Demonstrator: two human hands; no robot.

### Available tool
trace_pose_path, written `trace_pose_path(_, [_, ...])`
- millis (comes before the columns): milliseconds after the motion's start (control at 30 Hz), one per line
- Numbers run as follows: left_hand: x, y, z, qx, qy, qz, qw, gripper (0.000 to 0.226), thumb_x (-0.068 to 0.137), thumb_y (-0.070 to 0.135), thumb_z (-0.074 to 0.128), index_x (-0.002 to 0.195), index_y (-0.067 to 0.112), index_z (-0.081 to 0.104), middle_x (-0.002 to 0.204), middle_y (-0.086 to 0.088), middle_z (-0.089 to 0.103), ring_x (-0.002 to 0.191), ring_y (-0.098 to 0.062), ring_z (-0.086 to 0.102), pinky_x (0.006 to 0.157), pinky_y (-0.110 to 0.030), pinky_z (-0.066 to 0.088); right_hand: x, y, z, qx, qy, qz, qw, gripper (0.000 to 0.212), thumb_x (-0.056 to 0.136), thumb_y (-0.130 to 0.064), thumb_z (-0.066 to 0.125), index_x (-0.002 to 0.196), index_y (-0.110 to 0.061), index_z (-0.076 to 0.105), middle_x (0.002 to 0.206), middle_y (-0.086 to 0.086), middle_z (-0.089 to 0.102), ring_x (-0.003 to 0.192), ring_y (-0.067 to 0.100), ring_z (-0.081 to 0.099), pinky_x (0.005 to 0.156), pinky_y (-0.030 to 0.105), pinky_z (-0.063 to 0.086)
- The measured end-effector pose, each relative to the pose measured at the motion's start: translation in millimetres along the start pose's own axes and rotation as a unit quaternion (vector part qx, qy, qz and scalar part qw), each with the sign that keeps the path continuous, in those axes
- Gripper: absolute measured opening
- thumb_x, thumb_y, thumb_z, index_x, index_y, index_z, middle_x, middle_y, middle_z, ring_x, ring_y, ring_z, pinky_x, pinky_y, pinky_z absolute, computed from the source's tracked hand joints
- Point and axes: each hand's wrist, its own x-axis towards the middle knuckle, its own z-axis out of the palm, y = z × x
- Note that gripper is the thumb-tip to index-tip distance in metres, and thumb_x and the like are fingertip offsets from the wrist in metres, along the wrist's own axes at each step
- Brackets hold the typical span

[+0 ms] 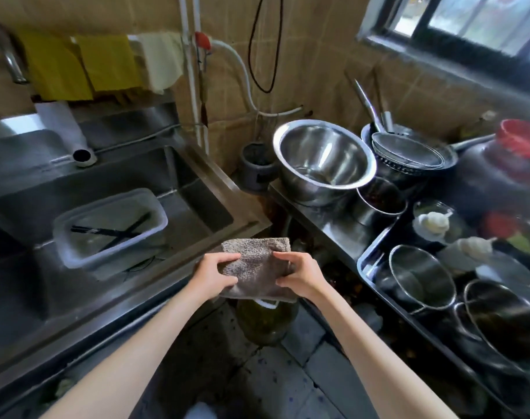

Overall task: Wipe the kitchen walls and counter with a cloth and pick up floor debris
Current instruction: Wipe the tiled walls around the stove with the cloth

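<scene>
A folded grey-brown cloth point(257, 267) is held in the air between the sink unit and the counter, over the floor gap. My left hand point(214, 275) grips its left edge, thumb on top. My right hand point(300, 276) grips its right edge the same way. The tan tiled wall point(318, 71) rises behind the corner. The steel counter point(327, 219) runs along the right, crowded with cookware. The dark speckled floor point(257, 382) shows below my arms.
A steel sink point(179, 189) on the left holds a clear plastic tub point(109, 225) with chopsticks. A large steel bowl point(324, 161), strainers, pots, a tray and a red-lidded jug point(505, 170) fill the counter. Yellow cloths point(85, 65) hang on the wall. A jar point(266, 322) stands on the floor.
</scene>
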Motion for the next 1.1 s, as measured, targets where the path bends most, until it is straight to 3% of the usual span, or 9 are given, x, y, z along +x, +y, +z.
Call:
trace_pose_path(167, [-9, 25, 38, 0.038, -0.037, 0.016, 0.998, 0.054, 0.071, 0.005, 0.076, 0.121, 0.024, 0.064, 0.128, 0.004, 0.060, 0.122, -0.014, 0.052, 0.104, -0.027, 0.040, -31, 39, -20, 0.033, 0.025, 0.041, 0.998, 0.064, 0.066, -0.007, 0.076, 0.124, -0.028, 0.062, 0.127, -0.004, 0.061, 0.115, 0.011, 0.054, 0.085, 0.018, 0.042])
trace_pose_path(300, [-12, 42, 67, 0.059, -0.052, 0.039, 0.996, 0.055, 0.068, 0.011, 0.076, 0.118, 0.030, 0.065, 0.125, 0.006, 0.062, 0.116, -0.012, 0.056, 0.093, -0.019, 0.041, -52, 65, -32, 0.058, 0.055, 0.076, 0.994, 0.063, 0.063, -0.007, 0.075, 0.121, -0.030, 0.064, 0.119, 0.000, 0.066, 0.109, 0.015, 0.059, 0.088, 0.024, 0.046])
trace_pose_path(367, [-15, 48, 80, 0.074, -0.073, 0.047, 0.993, 0.055, 0.067, 0.012, 0.075, 0.118, 0.031, 0.065, 0.124, 0.006, 0.063, 0.106, -0.008, 0.058, 0.082, -0.012, 0.043, -66, 76, -35, 0.068, 0.069, 0.096, 0.991, 0.063, 0.063, -0.008, 0.075, 0.121, -0.031, 0.064, 0.114, 0.002, 0.068, 0.106, 0.018, 0.061, 0.088, 0.028, 0.048])
trace_pose_path(467, [-16, 56, 96, 0.086, -0.115, 0.062, 0.988, 0.057, 0.067, 0.012, 0.074, 0.118, 0.033, 0.065, 0.123, 0.003, 0.063, 0.086, -0.007, 0.057, 0.053, 0.002, 0.040, -86, 89, -37, 0.087, 0.090, 0.130, 0.984, 0.062, 0.065, -0.011, 0.077, 0.122, -0.031, 0.063, 0.116, -0.002, 0.067, 0.105, 0.016, 0.060, 0.086, 0.027, 0.047])
trace_pose_path(633, [-13, 74, 115, 0.117, -0.177, 0.115, 0.970, 0.056, 0.067, 0.010, 0.077, 0.118, 0.029, 0.066, 0.125, 0.005, 0.062, 0.103, -0.009, 0.059, 0.079, -0.017, 0.047, -118, 101, -35, 0.134, 0.156, 0.200, 0.958, 0.063, 0.065, -0.011, 0.079, 0.123, -0.030, 0.063, 0.124, -0.008, 0.061, 0.116, 0.008, 0.053, 0.087, 0.017, 0.040])
trace_pose_path(700, [-13, 80, 121, 0.133, -0.207, 0.138, 0.959, 0.055, 0.067, 0.010, 0.077, 0.118, 0.029, 0.066, 0.126, 0.006, 0.062, 0.110, -0.010, 0.057, 0.085, -0.017, 0.045, -133, 103, -31, 0.162, 0.179, 0.229, 0.943, 0.065, 0.065, -0.009, 0.079, 0.124, -0.030, 0.062, 0.124, -0.009, 0.061, 0.116, 0.007, 0.052, 0.085, 0.015, 0.038])
trace_pose_path(833, [-13, 94, 134, 0.148, -0.276, 0.194, 0.930, 0.055, 0.070, 0.009, 0.078, 0.120, 0.027, 0.065, 0.129, 0.007, 0.059, 0.106, -0.011, 0.059, 0.067, -0.009, 0.046, -161, 106, -26, 0.192, 0.226, 0.277, 0.914, 0.066, 0.065, -0.009, 0.080, 0.125, -0.030, 0.061, 0.125, -0.009, 0.060, 0.110, 0.005, 0.051, 0.089, 0.016, 0.039])
trace_pose_path(967, [-21, 105, 151, 0.155, -0.339, 0.228, 0.900, 0.055, 0.069, 0.007, 0.078, 0.119, 0.025, 0.066, 0.124, 0.004, 0.063, 0.109, -0.018, 0.061, 0.090, -0.026, 0.051, -190, 110, -17, 0.213, 0.271, 0.323, 0.881, 0.068, 0.063, -0.009, 0.082, 0.124, -0.031, 0.061, 0.131, -0.008, 0.058, 0.122, 0.010, 0.050, 0.101, 0.022, 0.038])
trace_pose_path(1100, [-30, 109, 172, 0.170, -0.385, 0.262, 0.868, 0.055, 0.069, 0.006, 0.080, 0.119, 0.025, 0.066, 0.125, 0.003, 0.061, 0.116, -0.015, 0.055, 0.095, -0.027, 0.048, -221, 112, -7, 0.232, 0.307, 0.353, 0.853, 0.068, 0.065, -0.010, 0.081, 0.126, -0.030, 0.060, 0.133, -0.007, 0.056, 0.123, 0.011, 0.049, 0.099, 0.021, 0.038])
